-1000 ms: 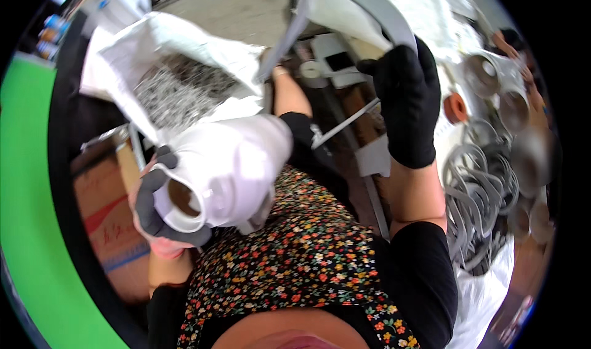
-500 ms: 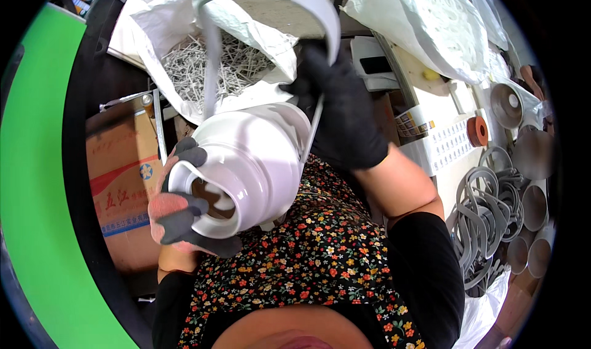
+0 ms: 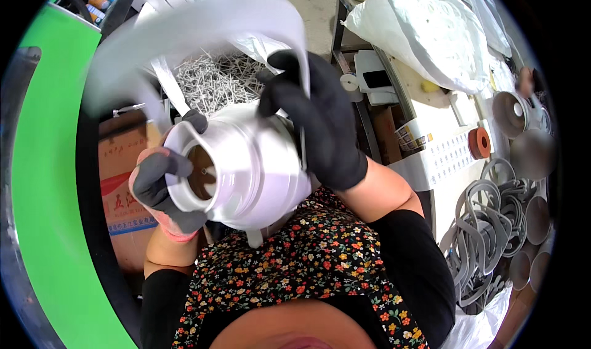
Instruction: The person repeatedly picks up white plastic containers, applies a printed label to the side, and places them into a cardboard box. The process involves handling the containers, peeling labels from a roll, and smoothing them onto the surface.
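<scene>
The lamp shade [image 3: 246, 170] in the middle is white with a brown inside, and the blurry band [image 3: 184, 35] above it is white too. Both gloves are dark grey, the left hand [image 3: 163, 186] with a pink cuff and the right hand [image 3: 323, 130] plain. The apron [image 3: 308, 269] at the bottom is black with little red, yellow and orange flowers, the wide strip [image 3: 52, 183] on the left is bright green, and the cardboard box [image 3: 120, 183] is brown.

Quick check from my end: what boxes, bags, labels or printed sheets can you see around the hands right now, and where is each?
Cardboard box: brown, red and blue print, left of the left hand.
White plastic bag: bulky, crumpled, upper right on the bench.
Open white bag: holds grey metal pieces, behind the white housing.
Printed white sheet: flat grid of marks, right, beside an orange roll.
</scene>
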Tool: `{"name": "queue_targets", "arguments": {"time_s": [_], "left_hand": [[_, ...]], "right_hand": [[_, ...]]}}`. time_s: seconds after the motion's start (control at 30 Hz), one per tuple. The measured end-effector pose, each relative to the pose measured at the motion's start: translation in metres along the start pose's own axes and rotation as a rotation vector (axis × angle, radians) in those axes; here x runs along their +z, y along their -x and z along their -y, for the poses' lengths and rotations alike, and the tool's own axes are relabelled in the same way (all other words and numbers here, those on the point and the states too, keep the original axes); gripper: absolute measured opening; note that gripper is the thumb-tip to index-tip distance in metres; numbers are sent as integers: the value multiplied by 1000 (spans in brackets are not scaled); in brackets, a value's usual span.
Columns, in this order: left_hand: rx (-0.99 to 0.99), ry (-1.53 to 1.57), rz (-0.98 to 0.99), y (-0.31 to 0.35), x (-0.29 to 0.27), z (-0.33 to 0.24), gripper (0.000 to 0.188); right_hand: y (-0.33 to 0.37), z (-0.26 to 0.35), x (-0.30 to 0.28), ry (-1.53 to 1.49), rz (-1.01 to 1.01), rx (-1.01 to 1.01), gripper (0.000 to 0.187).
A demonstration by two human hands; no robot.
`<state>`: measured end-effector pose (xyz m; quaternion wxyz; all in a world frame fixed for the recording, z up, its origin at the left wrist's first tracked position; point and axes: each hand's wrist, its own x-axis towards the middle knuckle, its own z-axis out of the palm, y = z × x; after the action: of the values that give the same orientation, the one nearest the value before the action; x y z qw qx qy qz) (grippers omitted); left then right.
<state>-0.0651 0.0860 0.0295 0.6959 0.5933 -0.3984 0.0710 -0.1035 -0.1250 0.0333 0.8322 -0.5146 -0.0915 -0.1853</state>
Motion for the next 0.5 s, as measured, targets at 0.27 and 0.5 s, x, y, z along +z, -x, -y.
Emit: {"name": "queue_targets", "arguments": {"time_s": [0.27, 0.5], "left_hand": [[-224, -130, -201, 5, -16, 31, 41], [-817, 852, -171, 15, 7, 58, 30]], "right_hand": [[2, -48, -58, -604, -107, 502, 28], [29, -72, -86, -334, -119, 532, 43]]}}
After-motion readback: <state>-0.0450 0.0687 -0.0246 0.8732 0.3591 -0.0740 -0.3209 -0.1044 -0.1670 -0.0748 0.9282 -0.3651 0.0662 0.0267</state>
